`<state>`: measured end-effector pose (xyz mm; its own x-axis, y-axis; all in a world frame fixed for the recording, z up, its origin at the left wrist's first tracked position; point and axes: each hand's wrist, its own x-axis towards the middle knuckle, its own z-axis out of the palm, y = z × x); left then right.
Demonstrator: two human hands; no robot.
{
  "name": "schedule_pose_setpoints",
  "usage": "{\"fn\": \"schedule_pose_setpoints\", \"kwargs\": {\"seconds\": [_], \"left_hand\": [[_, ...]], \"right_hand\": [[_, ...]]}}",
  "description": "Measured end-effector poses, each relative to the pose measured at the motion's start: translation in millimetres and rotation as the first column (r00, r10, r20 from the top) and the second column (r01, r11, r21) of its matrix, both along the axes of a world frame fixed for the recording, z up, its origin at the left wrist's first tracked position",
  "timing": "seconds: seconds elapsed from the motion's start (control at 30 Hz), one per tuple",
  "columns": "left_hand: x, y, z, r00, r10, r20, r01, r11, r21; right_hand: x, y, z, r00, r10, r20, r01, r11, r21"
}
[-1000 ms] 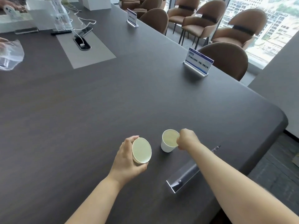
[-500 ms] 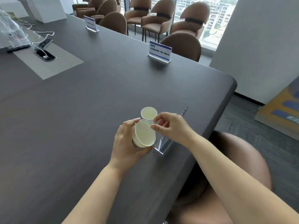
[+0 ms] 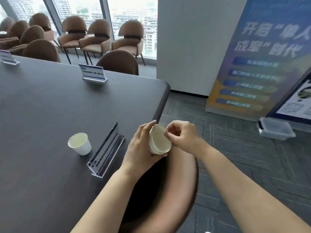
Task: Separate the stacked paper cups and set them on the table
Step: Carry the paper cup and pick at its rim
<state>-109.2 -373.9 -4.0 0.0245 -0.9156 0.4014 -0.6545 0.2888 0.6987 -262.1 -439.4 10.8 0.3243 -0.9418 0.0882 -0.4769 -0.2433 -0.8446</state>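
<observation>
left hand point(image 3: 141, 148) holds stacked cups point(image 3: 159, 140) past table point(image 3: 161, 105) edge

White paper cups point(image 3: 159, 142) with pale green insides — dark grey table point(image 3: 50, 106), brown chairs point(image 3: 99, 39)

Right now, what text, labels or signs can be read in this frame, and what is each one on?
"开启" and "成军" "时代": blue banner headline, partly blurred.
Banner's coloured bars: blurred, unreadable.
Poster beside it: too small.
Near name card: too small.
Far name card: blurred.
Paper cups: none visible.
</observation>
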Motion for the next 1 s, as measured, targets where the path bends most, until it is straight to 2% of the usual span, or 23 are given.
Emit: {"fn": "schedule_pose_setpoints", "kwargs": {"seconds": [0.13,0.4,0.57,0.73,1.0], "left_hand": [[-79.4,-63.9,-2.7,0.999,-0.005,0.045,0.005,1.0,0.018],[-187.1,-181.8,0.8,0.992,0.088,0.09,-0.091,0.995,0.035],[-208.0,-234.2,6.7,0.988,0.122,0.09,-0.13,0.988,0.082],[-210.2,-301.2,8.3,0.978,0.201,0.054,-0.206,0.97,0.127],[-189.1,-455.1,-5.0,0.967,0.251,-0.032,-0.246,0.963,0.108]], "right_hand": [[-79.6,-61.0,-4.6,1.0,-0.017,0.007,0.017,0.999,0.043],[-180.5,-193.9,0.7,0.99,0.135,-0.043,-0.131,0.988,0.085],[-198.5,-260.2,6.7,0.972,0.229,-0.046,-0.222,0.968,0.115],[-200.6,-328.7,5.9,0.969,0.248,-0.009,-0.246,0.964,0.101],[-175.5,-483.5,6.4,0.955,0.285,-0.079,-0.283,0.959,0.036]]}}
